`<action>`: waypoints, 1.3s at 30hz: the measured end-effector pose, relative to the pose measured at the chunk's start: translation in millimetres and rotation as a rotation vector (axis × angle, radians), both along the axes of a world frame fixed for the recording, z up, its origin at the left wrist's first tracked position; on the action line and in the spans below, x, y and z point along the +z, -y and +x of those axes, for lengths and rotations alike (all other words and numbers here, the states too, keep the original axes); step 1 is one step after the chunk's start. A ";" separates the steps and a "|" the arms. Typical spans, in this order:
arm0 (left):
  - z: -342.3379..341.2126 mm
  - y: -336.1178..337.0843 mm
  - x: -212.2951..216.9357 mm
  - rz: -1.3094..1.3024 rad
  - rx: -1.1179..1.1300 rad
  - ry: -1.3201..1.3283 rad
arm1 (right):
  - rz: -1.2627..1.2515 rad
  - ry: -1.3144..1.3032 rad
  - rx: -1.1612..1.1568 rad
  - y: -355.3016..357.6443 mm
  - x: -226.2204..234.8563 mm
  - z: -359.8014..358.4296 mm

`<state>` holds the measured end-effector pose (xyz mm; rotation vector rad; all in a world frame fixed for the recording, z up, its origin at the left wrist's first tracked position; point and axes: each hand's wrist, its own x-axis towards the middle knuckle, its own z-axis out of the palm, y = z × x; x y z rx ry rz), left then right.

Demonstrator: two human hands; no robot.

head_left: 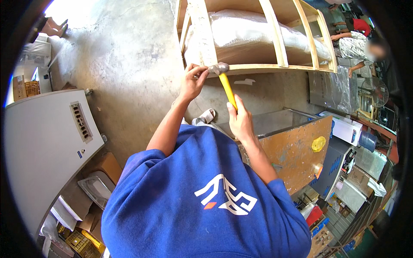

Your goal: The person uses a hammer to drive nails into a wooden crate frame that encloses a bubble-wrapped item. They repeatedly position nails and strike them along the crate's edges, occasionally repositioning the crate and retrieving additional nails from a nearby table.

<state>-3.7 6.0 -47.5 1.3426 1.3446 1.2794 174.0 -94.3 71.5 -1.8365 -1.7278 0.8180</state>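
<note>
Right hand [241, 120] is gripping a yellow-handled hammer [223, 77] while left hand [193, 79] is pinching something small just beside its head at the wooden crate [241, 68], so a skewed blow is risking those fingers.

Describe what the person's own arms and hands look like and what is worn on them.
Both forearms are bare, without gloves, watch or rings visible. The left hand and right hand extend from short sleeves of a blue t-shirt bearing a white angular emblem with a small orange mark.

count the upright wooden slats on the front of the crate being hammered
4. One wide slat at the left by the left hand, one in the middle, and two close together at the right end. More may be hidden beyond the frame.
</note>
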 end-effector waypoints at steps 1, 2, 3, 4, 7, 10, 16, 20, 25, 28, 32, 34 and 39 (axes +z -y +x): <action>-0.9 -0.6 -2.1 0.001 0.001 0.014 | -0.059 0.011 0.012 -5.5 2.1 0.1; -1.4 -0.5 -4.1 0.002 0.002 0.029 | -0.027 0.013 0.002 -4.1 2.9 1.4; -2.1 -0.5 1.8 -0.026 -0.008 0.033 | 0.006 0.009 -0.010 -3.3 3.9 1.4; -2.1 0.2 9.5 -0.053 -0.017 0.037 | 0.038 0.005 -0.021 -4.2 5.5 0.1; -2.4 0.0 11.3 -0.079 -0.030 0.052 | 0.153 0.014 -0.027 -8.2 15.2 -5.1; -3.1 -0.9 2.7 -0.057 -0.039 0.067 | 0.057 0.053 -0.010 -4.9 2.3 -4.9; -4.5 -1.3 5.4 -0.085 -0.052 0.084 | 0.218 -0.002 -0.084 -21.3 18.8 0.7; -7.1 0.3 5.8 -0.099 -0.084 0.073 | 0.098 0.031 -0.078 -7.3 4.1 0.6; -16.9 14.3 -9.9 -0.070 -0.035 0.236 | 0.114 -0.037 -0.092 -16.6 13.8 3.3; -34.2 30.2 -15.9 -0.110 0.036 0.294 | 0.231 -0.344 -0.164 -24.9 28.9 8.7; -48.7 53.2 -19.6 -0.240 0.097 0.329 | 0.406 -0.362 -0.303 8.8 -37.2 -6.2; -54.4 57.3 -26.1 -0.257 0.140 0.309 | 0.210 0.015 -0.065 9.6 -28.2 -17.1; -67.1 79.4 -40.3 -0.322 0.193 0.230 | 0.354 -0.388 -0.226 -22.3 17.9 -7.0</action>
